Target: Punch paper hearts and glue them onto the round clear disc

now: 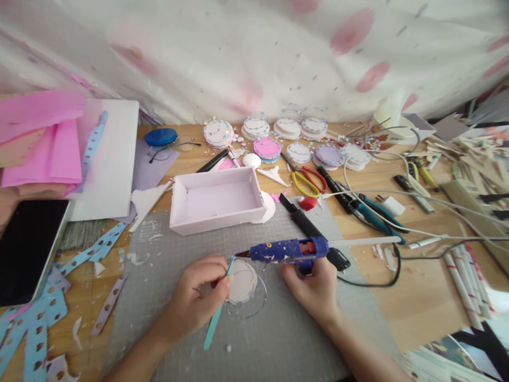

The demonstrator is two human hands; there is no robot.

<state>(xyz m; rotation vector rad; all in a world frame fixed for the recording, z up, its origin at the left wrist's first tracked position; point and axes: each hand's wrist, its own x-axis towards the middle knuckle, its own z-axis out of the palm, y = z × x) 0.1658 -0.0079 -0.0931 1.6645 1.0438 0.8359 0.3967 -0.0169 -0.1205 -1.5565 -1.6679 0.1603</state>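
My left hand (199, 292) is closed on teal tweezers (213, 326), whose tips point up and away from me. A tiny light-blue piece seems to sit at the tips, right by the nozzle of a blue hot glue gun (278, 251). My right hand (314, 292) is wrapped round the glue gun's handle, with the nozzle pointing left. A white glue stick (366, 241) sticks out of its back end. Under the nozzle, a round white disc (243, 284) with a decorated edge and a thin wire loop lies on the grey cutting mat (178, 345).
Behind my hands stands an open white box (217, 199). Several decorated round discs (267, 149) line the back. Pliers (310, 180), a black cutter knife (304, 220) and cables lie to the right. Blue punched paper strips (37, 339) and a phone (32, 249) are at left.
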